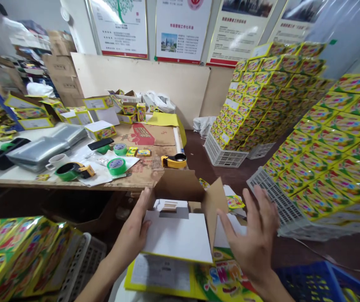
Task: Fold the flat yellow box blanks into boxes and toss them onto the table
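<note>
In front of me is an open cardboard carton (178,235), white on its near flap, with bare brown flaps raised at the back and right. My left hand (132,228) grips its left side, the thumb on the white flap and the fingers along the outside. My right hand (254,237) is spread open on the right, its thumb close to the brown side flap; whether it touches is unclear. Beneath the carton lies a yellow-and-green printed panel (227,277) with colourful lettering. A small yellow packet (235,202) shows behind the right flap.
The worktable (167,178) ahead holds green tape rolls (116,166), a yellow tape dispenser (174,160), a mug (57,161) and clear plastic sheets (41,153). Stacked yellow cartons (262,96) rise at right on white crates (225,155). A filled crate (87,256) is at lower left, a blue crate (312,281) at lower right.
</note>
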The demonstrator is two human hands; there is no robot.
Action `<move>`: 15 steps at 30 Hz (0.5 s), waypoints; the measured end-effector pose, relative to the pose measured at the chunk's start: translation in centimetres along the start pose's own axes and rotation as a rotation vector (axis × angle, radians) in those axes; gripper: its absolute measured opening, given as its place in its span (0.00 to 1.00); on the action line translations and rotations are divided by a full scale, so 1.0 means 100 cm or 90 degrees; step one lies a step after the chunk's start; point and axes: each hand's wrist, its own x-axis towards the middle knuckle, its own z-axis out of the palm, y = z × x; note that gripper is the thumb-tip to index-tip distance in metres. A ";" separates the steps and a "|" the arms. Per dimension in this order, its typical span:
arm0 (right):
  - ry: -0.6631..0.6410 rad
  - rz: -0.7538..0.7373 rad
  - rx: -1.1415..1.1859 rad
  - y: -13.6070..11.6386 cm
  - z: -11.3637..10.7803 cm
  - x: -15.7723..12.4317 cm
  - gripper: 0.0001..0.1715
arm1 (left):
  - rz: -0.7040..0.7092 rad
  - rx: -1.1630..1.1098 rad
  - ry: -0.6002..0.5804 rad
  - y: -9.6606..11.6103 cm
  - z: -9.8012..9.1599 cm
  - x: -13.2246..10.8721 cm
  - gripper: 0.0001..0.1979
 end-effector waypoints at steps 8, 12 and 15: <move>-0.348 0.045 0.296 -0.014 0.017 -0.005 0.17 | 0.239 0.159 -0.283 0.047 0.006 0.022 0.37; -0.273 0.165 0.408 0.010 0.034 0.057 0.28 | 0.242 0.117 -0.303 0.051 0.003 0.023 0.29; -0.588 0.096 0.434 0.016 0.055 0.069 0.27 | 0.132 -0.014 -0.109 0.037 0.003 0.017 0.14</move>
